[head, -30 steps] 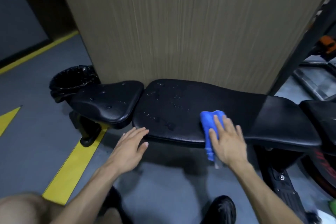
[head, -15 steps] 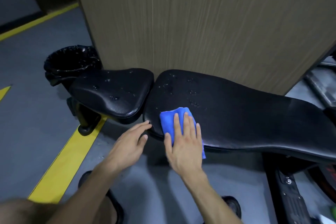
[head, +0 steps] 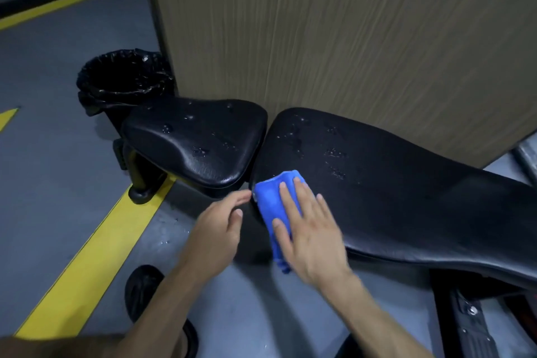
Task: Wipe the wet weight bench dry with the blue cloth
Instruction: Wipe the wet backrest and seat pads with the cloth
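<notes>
**Press flat and work toward the droplets**

The weight bench (head: 406, 197) lies along the wood-grain panel; its long back pad carries beads of water on the side nearest the panel, as does the seat pad (head: 197, 139). The right hand (head: 308, 229), fingers spread flat, pins the blue cloth (head: 271, 200) to the back pad's near corner beside the seat pad. The left hand (head: 218, 229) hangs open, empty, just beside that corner. Best to keep the palm flat and sweep overlapping passes toward the panel.

A gym: padded weight bench (head: 392, 183), yellow floor stripe (head: 96, 244)
</notes>
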